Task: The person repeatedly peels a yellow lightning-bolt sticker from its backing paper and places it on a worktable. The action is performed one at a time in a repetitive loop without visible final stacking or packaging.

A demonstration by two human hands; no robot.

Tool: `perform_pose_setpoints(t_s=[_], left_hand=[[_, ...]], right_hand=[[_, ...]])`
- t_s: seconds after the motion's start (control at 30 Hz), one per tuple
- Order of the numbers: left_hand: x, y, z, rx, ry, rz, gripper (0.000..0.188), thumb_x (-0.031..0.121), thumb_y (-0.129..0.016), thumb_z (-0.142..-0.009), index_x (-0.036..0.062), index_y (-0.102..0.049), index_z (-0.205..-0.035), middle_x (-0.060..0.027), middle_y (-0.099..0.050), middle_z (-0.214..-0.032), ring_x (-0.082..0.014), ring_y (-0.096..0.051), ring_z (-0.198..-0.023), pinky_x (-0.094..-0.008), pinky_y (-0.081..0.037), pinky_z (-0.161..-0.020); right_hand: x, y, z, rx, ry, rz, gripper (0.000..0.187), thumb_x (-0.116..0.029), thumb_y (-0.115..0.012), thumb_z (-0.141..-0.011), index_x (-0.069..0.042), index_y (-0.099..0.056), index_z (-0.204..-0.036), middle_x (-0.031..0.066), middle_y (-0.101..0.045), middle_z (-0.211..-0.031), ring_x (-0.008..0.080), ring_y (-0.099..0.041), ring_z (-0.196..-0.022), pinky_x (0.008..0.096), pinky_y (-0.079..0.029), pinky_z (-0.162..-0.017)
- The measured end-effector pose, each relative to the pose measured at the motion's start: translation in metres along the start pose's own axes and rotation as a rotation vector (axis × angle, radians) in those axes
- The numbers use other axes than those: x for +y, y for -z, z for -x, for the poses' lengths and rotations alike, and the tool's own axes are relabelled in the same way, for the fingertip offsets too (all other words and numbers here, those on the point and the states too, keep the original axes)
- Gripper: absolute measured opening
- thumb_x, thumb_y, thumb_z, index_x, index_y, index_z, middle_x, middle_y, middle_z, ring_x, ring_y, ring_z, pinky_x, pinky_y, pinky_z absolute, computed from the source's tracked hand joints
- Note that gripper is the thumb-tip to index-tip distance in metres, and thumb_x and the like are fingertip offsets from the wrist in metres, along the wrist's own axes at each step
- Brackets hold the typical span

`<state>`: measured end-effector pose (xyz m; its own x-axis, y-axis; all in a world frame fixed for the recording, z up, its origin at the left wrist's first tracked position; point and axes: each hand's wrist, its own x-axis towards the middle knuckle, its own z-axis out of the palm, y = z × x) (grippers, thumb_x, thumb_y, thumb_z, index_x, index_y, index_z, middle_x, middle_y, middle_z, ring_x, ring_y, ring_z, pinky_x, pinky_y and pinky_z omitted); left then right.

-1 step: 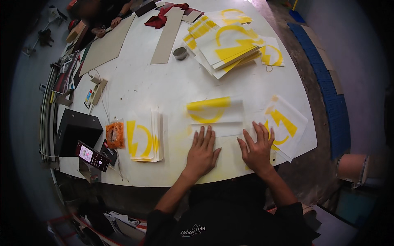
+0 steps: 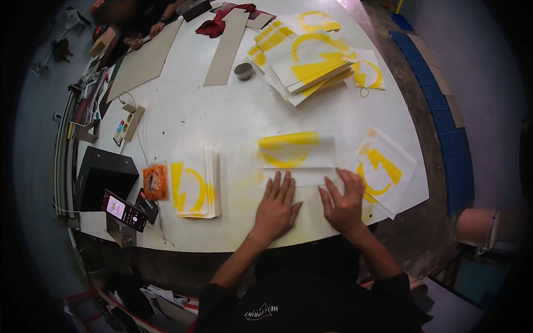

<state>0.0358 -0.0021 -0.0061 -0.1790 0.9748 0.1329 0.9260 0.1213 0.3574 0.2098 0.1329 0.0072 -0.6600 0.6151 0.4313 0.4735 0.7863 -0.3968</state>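
A white sheet with a yellow print point(image 2: 297, 156) lies in front of me, its far part folded over and a plain strip showing at the near edge. My left hand point(image 2: 276, 210) rests flat on that near edge, fingers together and stretched out, thumb apart. At the sheet's near right corner is my right hand point(image 2: 345, 204), fingers apart and slightly bent, holding nothing that I can see. Just right of it lie loose white sheets with a yellow bolt print point(image 2: 397, 161). Left of the folded sheet stands a neat stack of folded printed sheets point(image 2: 214, 186).
A large pile of printed sheets point(image 2: 311, 58) sits at the far right, beside a small round tin point(image 2: 243, 71). On the left are a phone point(image 2: 123, 210), a black box point(image 2: 108, 180), an orange packet point(image 2: 156, 182) and a power strip point(image 2: 132, 125). Another person's hand point(image 2: 157, 29) touches grey board point(image 2: 147, 64).
The folded sheet has slid slightly right. My left hand has shifted slightly right with it, and my right hand has drawn slightly left with its fingers more bent.
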Motion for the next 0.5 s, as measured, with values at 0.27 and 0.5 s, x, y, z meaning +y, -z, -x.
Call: perform_pose_setpoints(t_s=[0.27, 0.5], left_hand=[[0.015, -0.002, 0.021, 0.022, 0.007, 0.0, 0.07, 0.037, -0.077, -0.096, -0.0036, -0.056, -0.148, -0.0281, -0.046, -0.161, -0.0459, -0.04, -0.154, -0.0613, -0.03, -0.126], [-0.003, 0.007, 0.045, 0.104, 0.167, 0.058, 0.076, 0.04, -0.079, -0.094, 0.0011, -0.052, -0.154, -0.0248, -0.044, -0.164, -0.0431, -0.038, -0.155, -0.0659, -0.026, -0.125]], right_hand=[[0.002, -0.045, -0.043, -0.222, 0.236, -0.21, 0.037, -0.003, -0.07, -0.089, 0.004, -0.07, -0.125, 0.0204, -0.066, -0.138, 0.0375, -0.058, -0.138, 0.0545, -0.042, -0.121], [0.001, -0.043, -0.047, -0.255, 0.276, -0.174, 0.034, -0.003, -0.069, -0.093, 0.003, -0.07, -0.126, 0.0194, -0.066, -0.141, 0.0368, -0.057, -0.139, 0.0548, -0.041, -0.122]])
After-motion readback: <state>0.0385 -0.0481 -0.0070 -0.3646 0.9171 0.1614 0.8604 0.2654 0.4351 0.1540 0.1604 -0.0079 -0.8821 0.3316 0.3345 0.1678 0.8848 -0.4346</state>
